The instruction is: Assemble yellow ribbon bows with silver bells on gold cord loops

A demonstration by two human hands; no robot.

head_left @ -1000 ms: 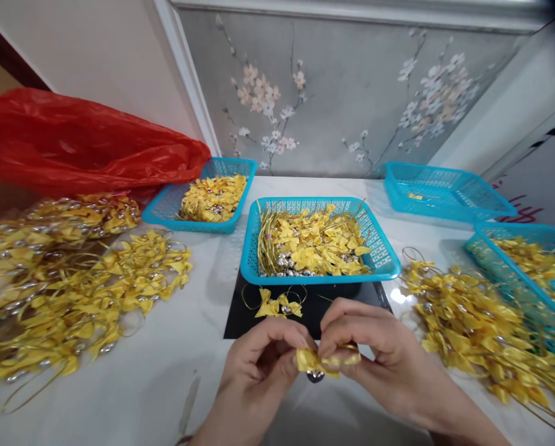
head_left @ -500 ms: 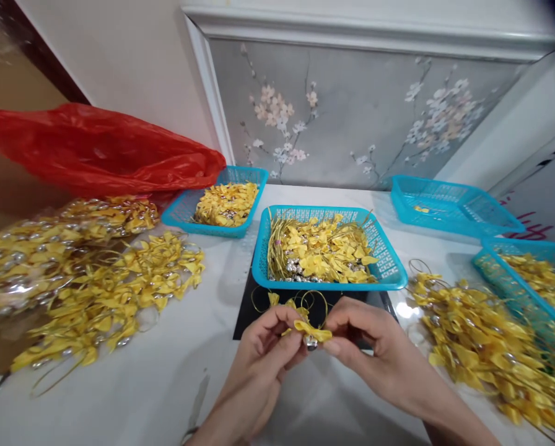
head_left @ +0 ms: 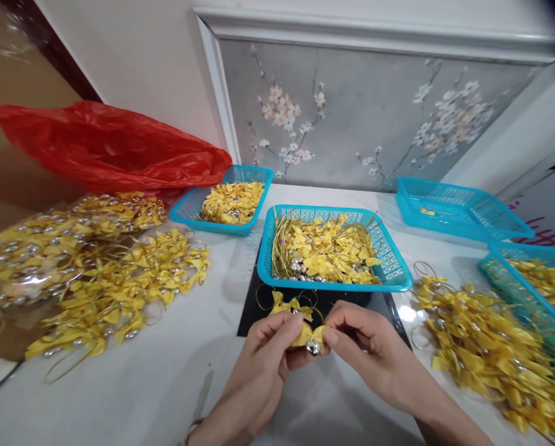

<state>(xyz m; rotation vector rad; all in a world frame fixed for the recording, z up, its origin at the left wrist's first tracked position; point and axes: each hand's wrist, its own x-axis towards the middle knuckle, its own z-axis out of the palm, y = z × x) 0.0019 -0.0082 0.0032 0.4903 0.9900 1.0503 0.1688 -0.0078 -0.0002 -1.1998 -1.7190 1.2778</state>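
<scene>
Between my hands is a yellow ribbon bow (head_left: 302, 336) with a silver bell (head_left: 313, 347) at its middle. My left hand (head_left: 270, 356) pinches the bow's left side between thumb and fingers. The right loop is gripped by my right hand (head_left: 368, 347), its thumb and forefinger closed on the ribbon edge. Just beyond my fingers, more yellow bows (head_left: 280, 302) with thin gold cord loops lie on a black panel (head_left: 248, 316). Past them stands a blue basket (head_left: 337, 287) heaped with bows, bells and gold cords.
To the left lie a pile of bows (head_left: 133, 291), a clear bag of bows (head_left: 31, 260) and a red plastic bag (head_left: 119, 148). Another blue basket (head_left: 254, 226) stands behind. At right are a bow pile (head_left: 482, 347), a blue tray (head_left: 463, 223) and a filled blue basket (head_left: 537, 291).
The bow in my hands has been turned and spread, so its bell now faces me more fully. My left thumb has shifted upward along the ribbon. The view has swung slightly left.
</scene>
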